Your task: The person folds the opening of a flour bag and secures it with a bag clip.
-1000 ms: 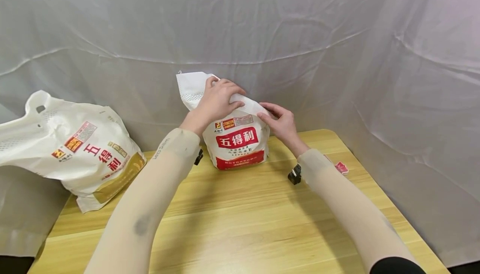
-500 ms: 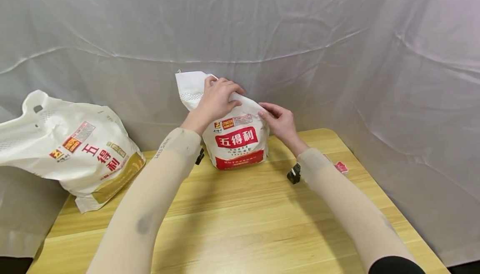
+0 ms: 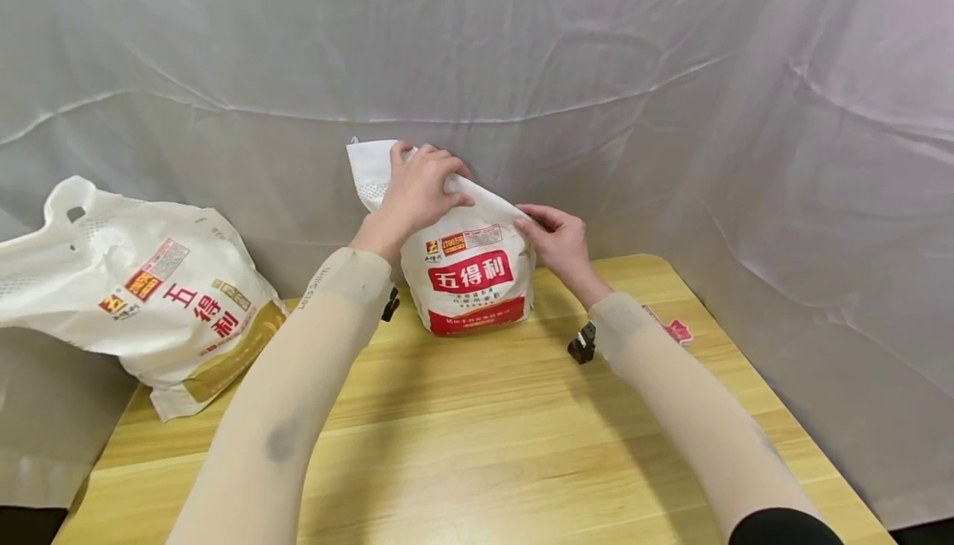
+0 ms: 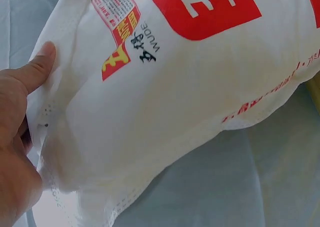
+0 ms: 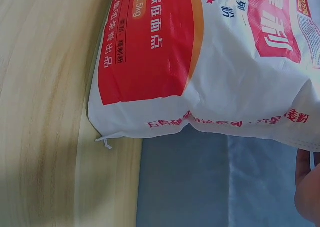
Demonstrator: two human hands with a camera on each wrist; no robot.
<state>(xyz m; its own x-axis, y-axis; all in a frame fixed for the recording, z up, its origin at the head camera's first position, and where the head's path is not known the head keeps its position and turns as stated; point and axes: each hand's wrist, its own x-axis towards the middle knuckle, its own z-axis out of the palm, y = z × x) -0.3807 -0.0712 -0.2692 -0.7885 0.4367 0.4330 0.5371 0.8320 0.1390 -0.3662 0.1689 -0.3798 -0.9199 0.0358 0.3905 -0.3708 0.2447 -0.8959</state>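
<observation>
A white flour bag [image 3: 469, 301] with red print stands upright at the back of the table, its top slanting down to the right. My left hand [image 3: 417, 193] holds the bag's top edge left of the middle; in the left wrist view the thumb [image 4: 42, 64] lies on the front and the other fingers are mostly hidden behind. My right hand [image 3: 561, 243] pinches the top right corner between thumb and fingers. In the right wrist view, the bag's red lower part [image 5: 150, 62] rests on the wood, and only a bit of the hand [image 5: 307, 192] shows.
A second white flour bag [image 3: 186, 296] with gold print and a handle loop leans at the left of the wooden table [image 3: 477, 446]. A small red and white piece [image 3: 676, 331] lies near the right edge, partly behind the right sleeve. Grey cloth [image 3: 298, 48] hangs behind.
My left hand has slid a little left and up along the bag's top edge. The folded strip near the right hand now looks straighter. The right hand keeps its place.
</observation>
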